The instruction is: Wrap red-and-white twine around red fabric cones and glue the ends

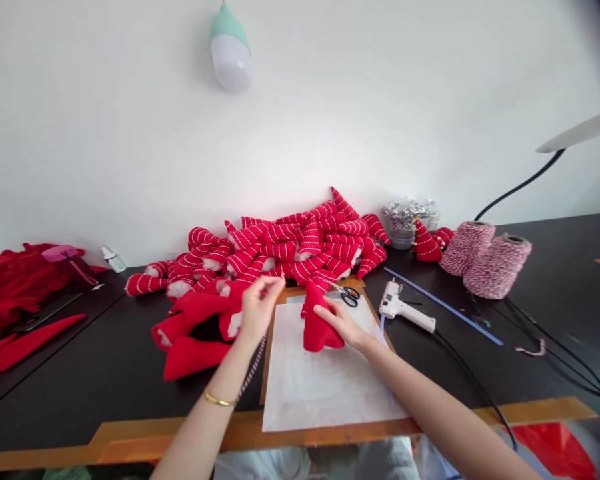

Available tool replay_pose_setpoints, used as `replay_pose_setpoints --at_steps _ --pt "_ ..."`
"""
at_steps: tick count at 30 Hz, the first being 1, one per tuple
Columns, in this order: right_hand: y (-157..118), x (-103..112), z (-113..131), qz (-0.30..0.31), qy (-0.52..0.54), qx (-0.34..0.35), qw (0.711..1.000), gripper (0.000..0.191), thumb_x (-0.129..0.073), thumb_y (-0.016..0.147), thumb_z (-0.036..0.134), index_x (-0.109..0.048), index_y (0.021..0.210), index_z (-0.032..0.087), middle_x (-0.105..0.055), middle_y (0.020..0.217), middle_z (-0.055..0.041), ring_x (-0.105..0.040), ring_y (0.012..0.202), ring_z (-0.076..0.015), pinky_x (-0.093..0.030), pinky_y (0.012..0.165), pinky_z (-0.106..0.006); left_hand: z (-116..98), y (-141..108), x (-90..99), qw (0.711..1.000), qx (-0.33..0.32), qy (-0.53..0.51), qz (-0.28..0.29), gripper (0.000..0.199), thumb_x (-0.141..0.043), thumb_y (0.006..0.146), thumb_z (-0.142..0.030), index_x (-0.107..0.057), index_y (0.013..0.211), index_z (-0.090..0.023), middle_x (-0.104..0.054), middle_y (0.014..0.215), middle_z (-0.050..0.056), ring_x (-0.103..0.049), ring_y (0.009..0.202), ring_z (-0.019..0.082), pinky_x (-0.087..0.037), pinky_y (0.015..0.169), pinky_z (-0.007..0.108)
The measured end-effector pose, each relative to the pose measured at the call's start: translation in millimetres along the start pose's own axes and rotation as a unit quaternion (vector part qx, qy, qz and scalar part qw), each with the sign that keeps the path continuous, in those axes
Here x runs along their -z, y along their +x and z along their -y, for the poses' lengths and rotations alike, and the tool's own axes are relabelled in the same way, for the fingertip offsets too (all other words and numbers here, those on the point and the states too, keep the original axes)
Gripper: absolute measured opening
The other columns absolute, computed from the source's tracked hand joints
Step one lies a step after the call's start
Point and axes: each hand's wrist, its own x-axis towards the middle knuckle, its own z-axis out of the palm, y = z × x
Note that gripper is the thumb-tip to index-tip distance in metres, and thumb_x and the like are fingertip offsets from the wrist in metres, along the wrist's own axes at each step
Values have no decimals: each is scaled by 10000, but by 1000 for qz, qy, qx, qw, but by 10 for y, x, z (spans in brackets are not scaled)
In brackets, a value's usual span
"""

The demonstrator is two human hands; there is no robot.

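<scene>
My right hand (pixel 343 322) is wrapped round a plain red stuffed felt cone (pixel 323 333), tip up, above a white sheet (pixel 300 393). My left hand (pixel 260 307), to the left of the cone and apart from it, pinches the end of a striped cord (pixel 255 367) that hangs down behind my wrist. Black-handled scissors (pixel 350 295) lie just beyond the right hand. Left of my left hand are several plain red cones (pixel 195 357) with white stuffing showing at their bases.
Behind lies a heap of red cones wound with striped cord (pixel 300 243). On the right are a white glue gun (pixel 405 310), a blue glue stick (pixel 445 307) and two spools of red-and-white twine (pixel 500 267). Red fabric (pixel 20 280) covers the far left. A bulb (pixel 230 57) hangs above.
</scene>
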Motion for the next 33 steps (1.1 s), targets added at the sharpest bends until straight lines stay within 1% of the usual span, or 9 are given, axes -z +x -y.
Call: replay_pose_setpoints --at_steps 3,6,10,13,15,18,21,25,33 --pt "-10 -52 -28 9 -21 5 1000 365 -651 874 572 -661 1018 236 -707 964 -52 -651 846 -255 -520 753 -372 434 -117 -105 995 66 -3 71 430 -866 625 -539 -727 786 -165 -425 474 -77 -291 395 46 -179 378 201" --pt "-17 -90 -38 21 -40 18 999 367 -671 869 549 -659 1047 228 -700 975 -48 -638 866 -250 -511 779 -361 586 -153 -75 987 125 -51 92 491 -882 585 -568 -730 802 -155 -332 453 -112 -196 379 24 -117 382 200" --pt "-44 -119 -49 37 -57 7 998 336 -657 880 541 -665 1026 238 -688 933 -30 -619 821 -233 -506 731 -335 615 -157 7 974 166 -111 109 490 -900 564 -559 -708 771 -158 -231 448 -137 -130 392 20 -114 387 193" --pt "-66 -126 -43 45 -50 -9 998 334 -642 891 537 -677 1043 242 -692 929 -30 -614 796 -229 -504 704 -329 620 -155 33 964 193 -131 129 449 -895 597 -512 -701 805 -164 -376 505 -107 -161 413 19 -177 400 186" --pt "-74 -130 -30 45 -36 -22 998 363 -648 884 540 -682 1092 244 -697 930 -32 -616 777 -227 -504 687 -326 613 -160 36 957 214 -134 143 394 -899 598 -454 -670 752 -173 -471 563 -82 -180 421 17 -224 410 190" --pt "-80 -140 -18 45 -20 -34 998 396 -665 873 542 -690 1137 247 -701 933 -36 -624 763 -225 -507 671 -323 584 -177 34 951 236 -129 150 345 -881 606 -400 -610 657 -193 -376 488 -102 -174 419 35 -269 422 206" --pt "-83 -145 -37 43 -22 -33 998 373 -671 877 527 -705 1123 249 -704 936 -37 -631 771 -230 -518 679 -333 549 -197 31 954 232 -121 144 300 -850 636 -381 -608 654 -204 -276 453 -116 -176 422 51 -287 428 216" --pt "-83 -138 -78 47 -26 -28 998 359 -670 879 519 -696 1120 255 -703 928 -35 -631 771 -235 -530 680 -346 530 -209 27 953 233 -130 146 317 -861 632 -387 -607 677 -203 -238 451 -127 -172 418 44 -300 418 192" --pt "-73 -131 -65 47 -29 -21 998 302 -664 879 498 -697 1050 251 -682 910 -27 -615 777 -222 -522 718 -345 544 -207 15 951 233 -149 139 411 -907 602 -413 -565 672 -195 -268 457 -133 -165 405 26 -285 390 154"
